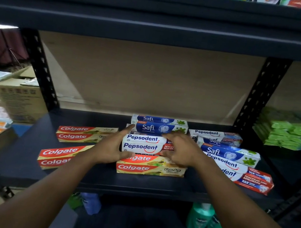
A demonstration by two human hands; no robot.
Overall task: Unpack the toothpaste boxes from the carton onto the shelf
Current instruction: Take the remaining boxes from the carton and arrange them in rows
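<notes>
Head camera looks down on both your hands at the middle of the black shelf point(135, 182). Your left hand point(112, 147) clasps the left end of the Pepsodent box point(141, 144), thumb under it and forefinger up over its top edge. Your right hand point(179, 152) curls its fingers over the same box's right end. The box lies on the middle stack, above the front Colgate box point(148, 169), with the stacked Safi boxes point(158, 126) just behind it.

To the left lie the rear Colgate box point(83, 135) and the near Colgate box point(56, 156), apart from each other. To the right sits a loose heap of Pepsodent and Safi boxes point(233, 158). A cardboard carton point(17, 100) stands beyond the shelf's left post. Green packets point(280, 132) fill the neighbouring bay, and teal bottles point(200, 218) stand on the level below.
</notes>
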